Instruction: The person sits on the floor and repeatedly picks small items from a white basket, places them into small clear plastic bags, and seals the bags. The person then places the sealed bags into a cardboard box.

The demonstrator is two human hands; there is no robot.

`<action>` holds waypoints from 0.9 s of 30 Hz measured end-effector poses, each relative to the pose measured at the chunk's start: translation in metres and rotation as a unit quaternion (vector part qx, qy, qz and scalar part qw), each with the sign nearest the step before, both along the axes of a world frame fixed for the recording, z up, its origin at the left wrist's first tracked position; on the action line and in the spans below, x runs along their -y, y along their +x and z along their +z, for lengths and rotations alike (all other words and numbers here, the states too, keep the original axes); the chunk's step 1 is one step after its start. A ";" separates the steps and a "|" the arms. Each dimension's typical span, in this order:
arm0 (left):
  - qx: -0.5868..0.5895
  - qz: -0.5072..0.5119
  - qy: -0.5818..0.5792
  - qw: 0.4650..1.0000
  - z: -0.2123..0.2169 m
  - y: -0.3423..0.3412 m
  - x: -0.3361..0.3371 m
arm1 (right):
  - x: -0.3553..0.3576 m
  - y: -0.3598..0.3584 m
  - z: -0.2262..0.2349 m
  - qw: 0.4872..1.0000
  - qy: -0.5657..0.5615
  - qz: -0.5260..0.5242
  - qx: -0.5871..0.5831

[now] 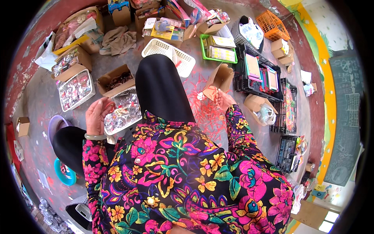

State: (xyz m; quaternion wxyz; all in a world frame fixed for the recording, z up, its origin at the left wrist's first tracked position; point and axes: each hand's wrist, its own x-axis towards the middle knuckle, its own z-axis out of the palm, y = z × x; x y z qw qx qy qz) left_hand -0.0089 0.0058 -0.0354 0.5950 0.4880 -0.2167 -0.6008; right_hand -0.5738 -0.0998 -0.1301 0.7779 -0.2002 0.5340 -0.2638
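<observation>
Grey concrete floor (43, 101) crowded with boxes; hands: left (98, 113) curled on something small, right (223, 99) pinching small box (220, 80).

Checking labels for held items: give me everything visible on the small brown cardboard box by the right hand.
The small brown cardboard box looks like plain, unprinted kraft board. It is open, its mouth turned toward the camera, with flaps folded outward and a shadowed interior; whether anything is inside cannot be told. It sits tilted above the scatter of small red pieces on the grey floor. The right hand is at its lower flap, fingers apparently pinching the edge. The left hand is away from it.
</observation>
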 end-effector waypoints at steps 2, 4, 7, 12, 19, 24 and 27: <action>-0.001 0.002 -0.002 1.000 0.000 0.001 -0.002 | 0.003 0.013 0.000 0.999 0.006 -0.032 0.028; 0.001 0.000 -0.002 1.000 0.003 0.001 -0.001 | -0.012 0.033 -0.001 0.994 0.019 -0.106 0.010; -0.008 0.000 -0.010 1.000 -0.001 0.002 0.001 | -0.010 0.034 -0.012 0.970 -0.005 -0.048 -0.239; 0.004 -0.010 -0.010 1.000 0.000 0.002 -0.002 | 0.013 0.052 -0.011 0.982 0.009 -0.059 -0.177; -0.132 0.008 -0.042 0.990 0.017 -0.001 -0.004 | 0.053 0.203 0.131 0.947 -0.312 0.057 -0.048; -0.166 0.015 -0.068 0.984 0.020 0.000 -0.004 | 0.027 0.341 0.183 0.887 -0.392 0.244 -0.022; -0.162 0.029 -0.078 0.983 0.015 0.001 -0.004 | 0.016 0.396 0.144 0.824 -0.448 0.347 -0.021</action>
